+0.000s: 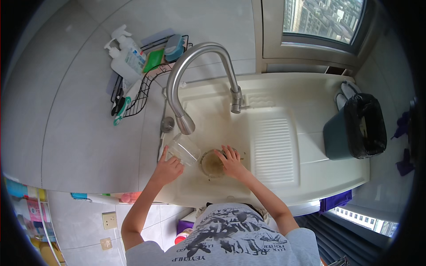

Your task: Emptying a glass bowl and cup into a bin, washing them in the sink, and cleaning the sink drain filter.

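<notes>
A clear, see-through container (185,151) is tilted in the left part of the cream-coloured sink (206,103). My left hand (170,170) grips its near left side, with the index finger stretched along the wall. At the sink bottom lies a round vessel or drain opening (212,163) with murky brownish water in it; which of the two I cannot tell. My right hand (233,163) rests at its right rim with fingers spread, and whether they grip it is hidden. Small dark bits lie around the rim. Above the container hangs the steel gooseneck faucet (185,124).
Right of the basin is a ribbed washboard (274,149). A bin (339,133) with a black bag stands at the far right beside light-coloured shoes (349,89). A wire rack (141,96) on the left wall holds pump bottles (126,61), brushes (122,109) and a green sponge or soap (154,61).
</notes>
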Motion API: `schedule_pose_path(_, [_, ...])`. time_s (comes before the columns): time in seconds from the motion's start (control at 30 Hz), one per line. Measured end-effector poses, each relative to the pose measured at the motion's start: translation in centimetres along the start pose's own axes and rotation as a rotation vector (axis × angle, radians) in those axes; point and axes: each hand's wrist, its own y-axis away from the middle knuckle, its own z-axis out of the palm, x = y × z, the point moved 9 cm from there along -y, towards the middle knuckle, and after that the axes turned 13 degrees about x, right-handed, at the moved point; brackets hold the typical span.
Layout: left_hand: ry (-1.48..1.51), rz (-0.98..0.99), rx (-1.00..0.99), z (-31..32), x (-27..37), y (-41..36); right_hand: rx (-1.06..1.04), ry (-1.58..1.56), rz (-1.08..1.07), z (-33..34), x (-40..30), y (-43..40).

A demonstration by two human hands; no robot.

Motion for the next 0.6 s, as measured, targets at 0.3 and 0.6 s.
schedule_pose_path(0.3, [0.410, -0.554, -0.007, 4.0, 0.6, -0.4, 0.003, -0.898, 0.228, 0.3, -0.7, 1.6])
schedule_pose_path(0.6, [0.789, -0.444, 0.203, 5.7, 13.5, -10.3, 0.777, -0.868, 0.737, -11.2, 6.8, 7.0])
